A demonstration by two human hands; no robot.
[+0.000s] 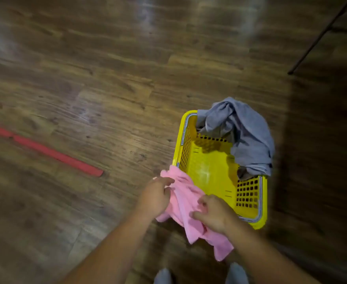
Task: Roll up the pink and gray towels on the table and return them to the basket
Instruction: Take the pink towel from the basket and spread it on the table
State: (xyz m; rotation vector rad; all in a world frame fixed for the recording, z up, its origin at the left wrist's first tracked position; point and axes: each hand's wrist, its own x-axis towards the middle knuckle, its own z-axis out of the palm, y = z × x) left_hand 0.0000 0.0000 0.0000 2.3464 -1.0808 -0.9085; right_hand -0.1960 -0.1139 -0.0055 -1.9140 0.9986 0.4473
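Observation:
A yellow plastic basket (207,160) stands on the wooden floor at right of centre. A crumpled gray towel (248,136) is draped over its far right rim, partly inside. In front of the basket's near left corner, both my hands hold a loose pink towel (187,210) above the floor. My left hand (156,195) pinches its upper left part. My right hand (213,214) grips its middle, and the towel's lower end hangs below it. The picture is blurred by motion.
A strip of red tape (45,149) lies on the wooden floor (107,78) at left. A thin dark leg (320,35) slants down at upper right. My two feet in gray socks (201,275) show at the bottom edge.

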